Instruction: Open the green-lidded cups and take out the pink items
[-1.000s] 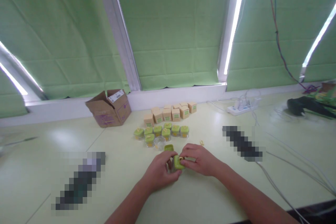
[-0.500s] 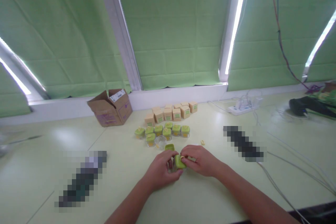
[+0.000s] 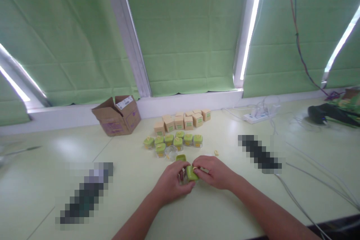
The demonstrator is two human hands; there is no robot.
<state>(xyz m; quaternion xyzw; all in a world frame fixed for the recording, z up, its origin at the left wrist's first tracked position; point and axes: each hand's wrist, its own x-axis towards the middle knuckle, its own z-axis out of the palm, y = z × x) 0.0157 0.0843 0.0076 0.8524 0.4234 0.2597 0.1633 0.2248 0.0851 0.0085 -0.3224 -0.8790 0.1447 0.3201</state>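
Together, left hand (image 3: 171, 183) and right hand (image 3: 215, 170), fingers closed around small green jar (image 3: 191, 173).

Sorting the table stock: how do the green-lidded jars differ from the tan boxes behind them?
The green-lidded jars have clear bodies and green tops; the tan boxes are opaque cardboard cubes with green labels. The jars sit nearer both hands, and look lower than the boxes by the window ledge. Both stand in rows on the table.
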